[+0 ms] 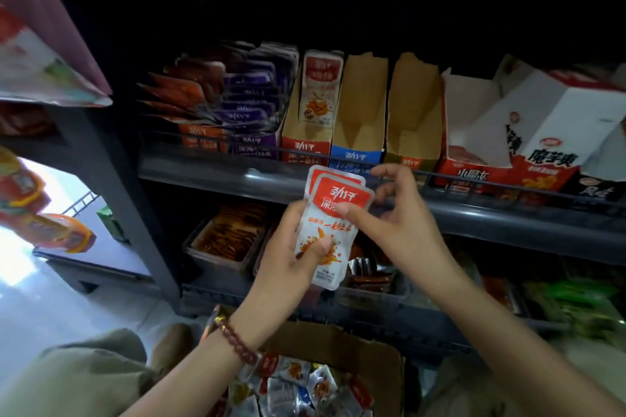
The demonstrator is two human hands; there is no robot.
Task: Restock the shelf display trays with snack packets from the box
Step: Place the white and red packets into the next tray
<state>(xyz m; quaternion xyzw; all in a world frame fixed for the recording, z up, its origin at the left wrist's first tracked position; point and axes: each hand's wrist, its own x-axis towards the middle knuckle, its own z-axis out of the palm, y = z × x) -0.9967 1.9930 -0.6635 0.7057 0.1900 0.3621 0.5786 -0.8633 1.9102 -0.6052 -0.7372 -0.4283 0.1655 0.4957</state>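
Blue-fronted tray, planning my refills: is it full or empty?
Empty. The blue-fronted tray shows only bare brown cardboard inside, with no packets visible.

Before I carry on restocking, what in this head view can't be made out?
Head view:
Count of snack packets in the left hand: two edges show; the front one hides any more.
Right hand grip: thumb on the front packet, fingers hidden behind.
Cardboard box: cut by the bottom edge, part covered by the left forearm.
Goods on the lower shelf at right: blurred.
Above the display trays: too dark.
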